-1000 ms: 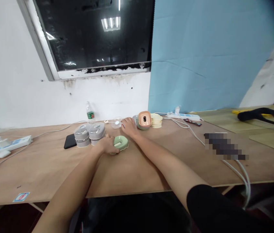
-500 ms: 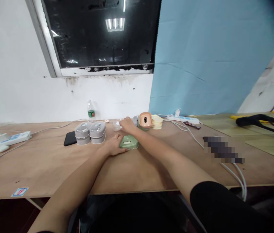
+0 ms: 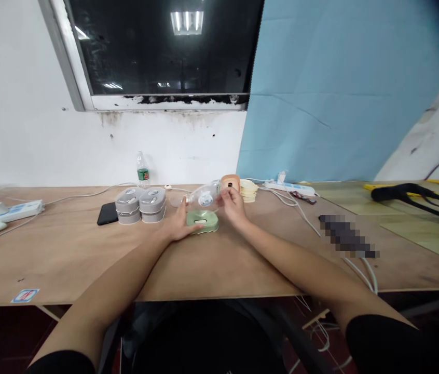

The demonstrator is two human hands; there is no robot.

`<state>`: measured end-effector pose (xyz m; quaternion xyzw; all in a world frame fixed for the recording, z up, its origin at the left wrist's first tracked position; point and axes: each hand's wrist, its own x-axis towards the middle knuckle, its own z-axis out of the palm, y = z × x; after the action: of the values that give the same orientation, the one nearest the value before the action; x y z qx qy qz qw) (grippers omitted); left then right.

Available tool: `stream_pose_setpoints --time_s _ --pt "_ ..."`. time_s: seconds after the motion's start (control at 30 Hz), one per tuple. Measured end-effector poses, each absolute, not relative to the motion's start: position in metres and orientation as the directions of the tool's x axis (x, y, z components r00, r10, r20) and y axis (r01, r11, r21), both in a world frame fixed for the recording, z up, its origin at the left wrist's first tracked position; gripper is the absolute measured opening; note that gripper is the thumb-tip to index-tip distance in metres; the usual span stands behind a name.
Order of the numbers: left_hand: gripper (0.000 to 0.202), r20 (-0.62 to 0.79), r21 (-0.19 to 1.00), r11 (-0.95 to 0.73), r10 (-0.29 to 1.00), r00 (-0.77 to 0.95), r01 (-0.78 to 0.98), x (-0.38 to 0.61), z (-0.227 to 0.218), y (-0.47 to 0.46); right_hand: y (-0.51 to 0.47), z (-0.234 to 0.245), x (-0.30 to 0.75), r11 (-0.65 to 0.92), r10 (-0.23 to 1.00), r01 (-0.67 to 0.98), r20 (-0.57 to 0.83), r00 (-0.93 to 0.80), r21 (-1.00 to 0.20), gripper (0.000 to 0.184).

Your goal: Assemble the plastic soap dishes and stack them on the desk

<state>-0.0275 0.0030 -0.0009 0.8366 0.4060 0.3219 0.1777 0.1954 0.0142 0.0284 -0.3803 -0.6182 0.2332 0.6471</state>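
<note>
A light-green rounded box piece [image 3: 206, 222] with a slot in its top lies on the table before me. My left hand [image 3: 179, 224] is around its left end, the thumb along the front side and the fingers upright at the back. Pinched in my right hand [image 3: 233, 205] is a clear plastic cover [image 3: 205, 198] with a round white label. It is tilted just above and behind the green piece, close to my left fingertips. An orange box piece [image 3: 230, 182] stands behind my right hand and is partly hidden by it.
Two grey double-layer boxes [image 3: 153, 201] stand at left next to a black phone [image 3: 108, 213]. A bottle [image 3: 142, 169] is near the wall. Cream pieces [image 3: 248, 190] are stacked at right, near a power strip [image 3: 291, 188] and cables.
My right hand has come back and to the right, now lifting the clear cover over the green piece. My left fingers have risen beside it. The view has shifted slightly.
</note>
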Motion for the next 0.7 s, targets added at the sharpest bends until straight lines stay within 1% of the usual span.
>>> stream_pose_setpoints --time_s 0.03,0.1,0.17,0.2,0.23,0.3,0.37,0.43,0.53,0.63,0.7 --pt "0.115 0.434 0.541 -0.622 0.783 0.445 0.566 -0.026 0.000 0.003 0.012 0.020 0.198 0.565 0.798 0.181 0.589 0.129 -0.805 0.044" --pt "0.098 0.504 0.450 -0.666 0.740 0.446 0.595 -0.024 0.003 0.003 0.011 0.008 0.200 0.509 0.826 0.268 0.551 0.115 -0.818 0.047" --pt "0.082 0.552 0.350 -0.702 0.689 0.469 0.620 -0.024 0.005 0.004 0.014 0.002 0.201 0.476 0.833 0.378 0.545 0.098 -0.794 0.048" --pt "0.077 0.558 0.316 -0.703 0.681 0.474 0.638 -0.024 0.006 0.005 0.016 0.001 0.200 0.457 0.835 0.428 0.541 0.093 -0.780 0.048" --pt "0.076 0.554 0.293 -0.697 0.682 0.478 0.654 -0.025 0.006 0.006 0.018 0.001 0.200 0.431 0.844 0.472 0.529 0.090 -0.769 0.049" --pt "0.081 0.522 0.277 -0.686 0.695 0.494 0.673 -0.027 0.006 0.007 0.019 0.001 0.200 0.371 0.875 0.546 0.479 0.066 -0.752 0.052" --pt "0.086 0.477 0.285 -0.677 0.714 0.512 0.678 -0.029 0.006 0.008 0.018 0.001 0.202 0.328 0.908 0.599 0.418 0.013 -0.730 0.054" --pt "0.087 0.423 0.306 -0.664 0.737 0.528 0.682 -0.032 0.007 0.008 0.016 0.001 0.203 0.311 0.927 0.644 0.372 -0.043 -0.699 0.056" --pt "0.089 0.360 0.301 -0.647 0.758 0.545 0.701 -0.034 0.010 0.008 0.013 0.001 0.205 0.343 0.921 0.703 0.371 -0.120 -0.623 0.056" --pt "0.093 0.349 0.236 -0.637 0.761 0.548 0.734 -0.034 0.011 0.007 0.011 0.002 0.206 0.401 0.897 0.726 0.403 -0.185 -0.559 0.056" --pt "0.092 0.342 0.198 -0.623 0.768 0.542 0.757 -0.033 0.011 0.008 0.010 0.004 0.207 0.415 0.891 0.735 0.405 -0.207 -0.536 0.057"
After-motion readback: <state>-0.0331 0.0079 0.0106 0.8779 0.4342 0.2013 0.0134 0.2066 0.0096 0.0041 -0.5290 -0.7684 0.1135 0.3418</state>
